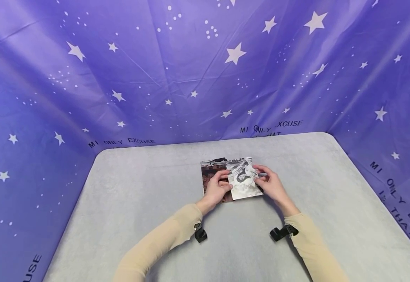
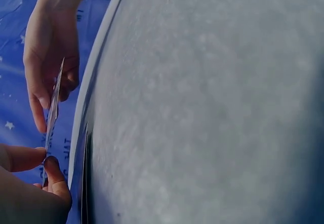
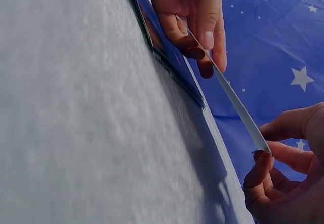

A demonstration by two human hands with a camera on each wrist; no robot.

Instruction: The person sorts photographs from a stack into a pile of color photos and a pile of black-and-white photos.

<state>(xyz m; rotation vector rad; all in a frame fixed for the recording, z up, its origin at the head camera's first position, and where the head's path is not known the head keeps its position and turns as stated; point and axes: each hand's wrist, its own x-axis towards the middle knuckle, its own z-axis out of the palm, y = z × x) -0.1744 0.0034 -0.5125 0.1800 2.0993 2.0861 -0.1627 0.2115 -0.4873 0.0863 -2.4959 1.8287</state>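
The left hand [image 1: 217, 188] pinches one side edge of a black-and-white picture card [image 1: 244, 179], thumb and fingers closed on it; the right hand [image 1: 273, 187] pinches the opposite side edge in the same way. The card is held up off the worktop [image 1: 233, 254], seen nearly edge-on in both wrist views, near the far edge and a little right of that edge's middle. Below it, partly covered in the head view, a small pile of darker pictures [image 1: 209, 169] lies on the worktop. Beyond the far edge hangs a purple starred cloth [image 1: 191, 70].
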